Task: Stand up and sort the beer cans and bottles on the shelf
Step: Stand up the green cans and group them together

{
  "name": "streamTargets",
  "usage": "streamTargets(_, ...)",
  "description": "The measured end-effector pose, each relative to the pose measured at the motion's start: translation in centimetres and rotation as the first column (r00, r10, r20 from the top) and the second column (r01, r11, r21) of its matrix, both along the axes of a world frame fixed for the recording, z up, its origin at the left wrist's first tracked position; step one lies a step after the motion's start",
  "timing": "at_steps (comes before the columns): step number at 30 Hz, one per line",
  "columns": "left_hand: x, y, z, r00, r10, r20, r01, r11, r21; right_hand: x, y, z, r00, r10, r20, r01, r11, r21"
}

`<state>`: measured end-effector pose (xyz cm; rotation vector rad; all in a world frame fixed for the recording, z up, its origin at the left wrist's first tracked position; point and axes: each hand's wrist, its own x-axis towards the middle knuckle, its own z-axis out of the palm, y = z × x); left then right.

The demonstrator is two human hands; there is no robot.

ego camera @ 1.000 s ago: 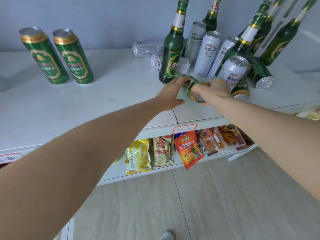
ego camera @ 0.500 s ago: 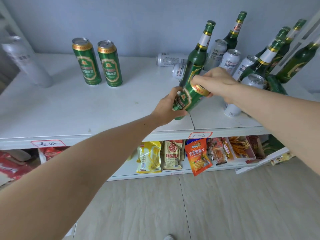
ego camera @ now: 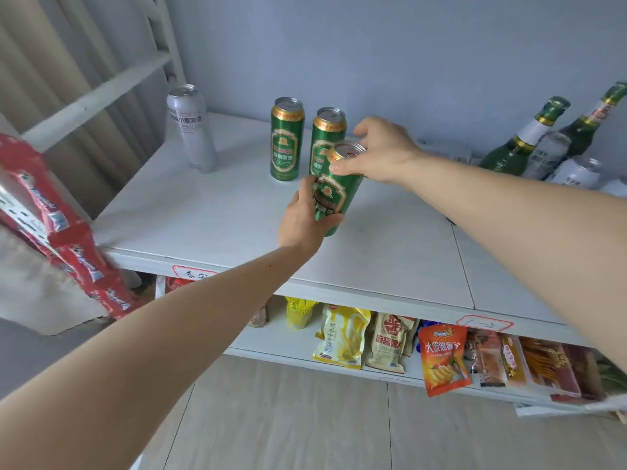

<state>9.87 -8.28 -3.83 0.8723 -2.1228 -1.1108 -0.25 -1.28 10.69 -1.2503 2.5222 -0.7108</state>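
Both hands grip one green can (ego camera: 334, 191), left hand (ego camera: 303, 222) round its lower body, right hand (ego camera: 380, 152) pinching the rim, tilted above the shelf (ego camera: 203, 212) just before two standing green cans (ego camera: 307, 140). Set it down crooked and you'll likely topple them.

You've carried the green can (ego camera: 334, 191) leftward from the cluttered right end of the shelf (ego camera: 210, 212), and it's now nearly upright in both hands, left hand (ego camera: 303, 220) low and right hand (ego camera: 381, 150) at the rim, just before the standing pair (ego camera: 307, 140).
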Motion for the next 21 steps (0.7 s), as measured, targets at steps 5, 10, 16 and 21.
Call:
streamTargets(5, 1.3, -5.1, -0.7, 0.995, 0.095, 0.005, -0.095, 0.995, 0.028, 1.5, -6.1, -1.4, 0.995, 0.073, -0.067, -0.074, 0.997, -0.002)
streamTargets(10, 1.1, -8.4, -1.4, 0.989, 0.145, 0.031, -0.145, 0.989, 0.024, 1.7, -10.0, -2.4, 0.991, 0.095, -0.098, -0.096, 0.995, -0.004)
streamTargets(16, 0.1, -10.3, -1.6, 0.977, 0.207, 0.053, -0.207, 0.978, -0.005, 1.5, -12.0, -2.3, 0.98, 0.127, -0.15, -0.126, 0.992, 0.015)
streamTargets(21, -0.9, -10.7, -1.6, 0.96, 0.262, 0.103, -0.261, 0.965, -0.024, 1.1, -12.5, -2.3, 0.975, 0.145, -0.169, -0.148, 0.989, -0.005)
